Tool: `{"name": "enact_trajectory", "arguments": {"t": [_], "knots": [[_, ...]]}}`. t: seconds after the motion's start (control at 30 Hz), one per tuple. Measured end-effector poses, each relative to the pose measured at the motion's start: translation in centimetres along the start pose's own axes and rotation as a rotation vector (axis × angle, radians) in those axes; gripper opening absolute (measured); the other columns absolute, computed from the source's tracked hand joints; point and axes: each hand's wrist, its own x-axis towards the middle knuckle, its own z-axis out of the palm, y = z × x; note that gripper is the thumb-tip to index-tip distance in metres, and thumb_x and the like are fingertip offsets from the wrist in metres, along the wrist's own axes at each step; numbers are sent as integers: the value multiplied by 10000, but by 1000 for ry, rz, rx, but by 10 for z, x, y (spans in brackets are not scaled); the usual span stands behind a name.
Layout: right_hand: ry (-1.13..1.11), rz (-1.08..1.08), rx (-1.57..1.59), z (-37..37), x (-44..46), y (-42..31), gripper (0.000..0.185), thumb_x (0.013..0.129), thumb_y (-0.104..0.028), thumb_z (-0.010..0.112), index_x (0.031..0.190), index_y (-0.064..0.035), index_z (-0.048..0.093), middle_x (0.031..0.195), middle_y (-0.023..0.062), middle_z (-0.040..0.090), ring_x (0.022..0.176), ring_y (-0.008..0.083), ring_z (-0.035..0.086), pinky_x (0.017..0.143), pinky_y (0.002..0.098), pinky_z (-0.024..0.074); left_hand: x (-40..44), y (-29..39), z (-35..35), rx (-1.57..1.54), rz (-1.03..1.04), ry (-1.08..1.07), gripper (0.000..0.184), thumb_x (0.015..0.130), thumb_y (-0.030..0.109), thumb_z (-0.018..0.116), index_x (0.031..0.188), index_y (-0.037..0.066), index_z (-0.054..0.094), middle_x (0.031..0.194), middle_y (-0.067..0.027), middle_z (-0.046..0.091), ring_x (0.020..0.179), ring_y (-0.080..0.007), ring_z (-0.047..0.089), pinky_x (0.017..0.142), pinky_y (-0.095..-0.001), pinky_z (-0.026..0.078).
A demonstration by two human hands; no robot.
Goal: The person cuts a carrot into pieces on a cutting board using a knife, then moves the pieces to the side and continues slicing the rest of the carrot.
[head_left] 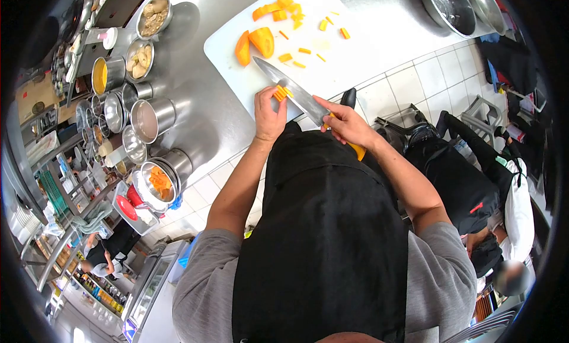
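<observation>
My right hand (342,125) is closed around the yellow handle of a kitchen knife (303,98). Its blade points up and left over the white cutting board (228,43). At the board's near edge, my left hand (270,113) pinches a few carrot sticks (281,93) close against the blade. Beyond the knife tip lie two large carrot pieces (262,42), with a cluster of carrot chunks (285,8) farther off. Small cut sticks (304,50) are scattered over the right part of the board.
Left of the board, the steel counter (204,117) holds several metal pots (153,119) and bowls, including a bowl of pale pieces (140,59) and one with orange peelings (160,182). Metal bowls (448,10) stand at the upper right. Other people (512,206) are at the right and lower left.
</observation>
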Motion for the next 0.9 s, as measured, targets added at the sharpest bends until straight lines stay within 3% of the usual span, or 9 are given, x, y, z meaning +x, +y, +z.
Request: {"name": "enact_trajectory", "arguments": {"t": [0.27, 0.33, 0.37, 0.43, 0.5, 0.53, 0.57, 0.73, 0.9], "knots": [[-112, -19, 342, -13, 6, 11, 596, 1060, -96, 524, 1616, -252, 377, 886, 53, 691, 541, 44, 507, 469, 215, 465, 1, 0, 1, 5, -1, 8, 504, 825, -32, 754, 1266, 39, 519, 1231, -198, 592, 1127, -385, 576, 994, -462, 477], [-88, -51, 341, -13, 4, 6, 591, 1066, -99, 526, 1616, -254, 375, 891, 54, 699, 547, 48, 514, 474, 212, 463, 5, 4, -1, -83, -91, 18, 543, 835, -30, 755, 1327, 31, 534, 1225, -177, 608, 1090, -323, 613, 948, -411, 511], [30, -68, 166, -13, 1, 3, 597, 1058, -108, 533, 1618, -242, 371, 898, 82, 706, 571, 75, 553, 508, 248, 495, 9, 8, -4, -82, -86, 22, 543, 835, -30, 755, 1327, 31, 534, 1225, -177, 608, 1090, -323, 613, 948, -411, 511], [150, -89, -10, -11, -6, -5, 605, 1051, -117, 539, 1620, -229, 367, 905, 109, 713, 595, 102, 591, 542, 283, 527, 15, 14, -11, -305, -314, -18, 596, 847, -24, 756, 1399, 30, 537, 1217, -142, 628, 1035, -235, 646, 899, -348, 532], [299, -175, -351, -7, -12, -14, 622, 1041, -126, 549, 1624, -201, 347, 941, 183, 716, 727, 206, 677, 728, 377, 569, 17, 9, -12, -382, -312, -22, 642, 873, -29, 731, 1472, 48, 513, 1202, -106, 636, 1001, -172, 654, 887, -311, 536], [307, -148, -384, -4, -13, -22, 643, 1012, -101, 558, 1616, -170, 349, 995, 265, 705, 884, 338, 717, 889, 436, 537, 22, 15, -16, -531, -379, -104, 671, 883, -35, 711, 1508, 60, 485, 1198, -104, 631, 1007, -167, 647, 891, -306, 536], [308, -152, -385, -2, -13, -24, 643, 1012, -101, 558, 1616, -170, 349, 995, 265, 705, 884, 338, 717, 889, 436, 537, 24, 19, -18, -681, -446, -188, 700, 894, -42, 692, 1544, 72, 457, 1194, -101, 625, 1013, -161, 641, 894, -301, 535], [357, -396, -591, 8, -4, -25, 664, 963, -49, 549, 1597, -142, 374, 1051, 329, 686, 949, 456, 693, 877, 459, 540, 37, 30, -2, -600, -295, -315, 740, 917, -22, 672, 1595, 86, 397, 1152, -92, 600, 978, -155, 616, 886, -289, 531], [374, -273, -511, 5, -12, -37, 662, 962, -52, 548, 1594, -145, 374, 1053, 328, 688, 935, 443, 704, 866, 473, 542, 38, 13, 6, -462, -370, -348, 680, 933, 29, 684, 1566, 60, 439, 1086, -74, 559, 910, -146, 596, 862, -281, 536]]}}
